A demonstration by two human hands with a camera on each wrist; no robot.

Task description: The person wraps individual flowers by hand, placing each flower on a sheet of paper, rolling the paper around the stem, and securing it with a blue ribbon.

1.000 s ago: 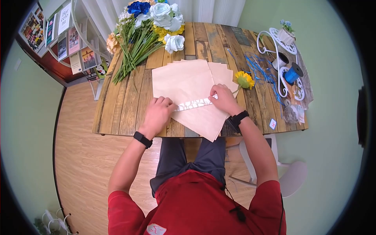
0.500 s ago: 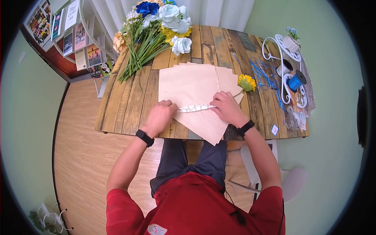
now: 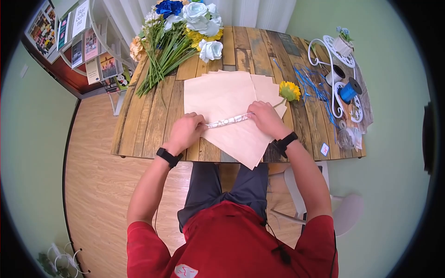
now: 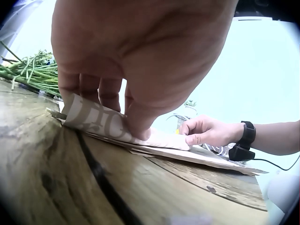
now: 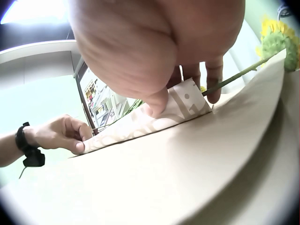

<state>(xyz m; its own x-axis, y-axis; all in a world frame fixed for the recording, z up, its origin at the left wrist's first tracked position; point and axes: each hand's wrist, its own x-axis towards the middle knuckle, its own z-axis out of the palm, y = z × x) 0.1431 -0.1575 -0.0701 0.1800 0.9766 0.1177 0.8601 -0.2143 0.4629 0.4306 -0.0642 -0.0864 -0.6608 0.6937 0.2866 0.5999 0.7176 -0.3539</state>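
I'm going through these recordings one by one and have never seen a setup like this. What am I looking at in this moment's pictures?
There is no robot here: these are a person's bare hands. The wide picture comes from a camera on the head, looking down. The other two come from cameras on the wrists, so each shows its own hand large and close, with the opposite hand further off.

On the wooden table lie overlapping sheets of light brown paper, a bunch of flowers at the far left, and a blue spool at the right.

The left hand and right hand pinch a white patterned strip between them. The right wrist view shows a green stem running from it to a yellow flower.
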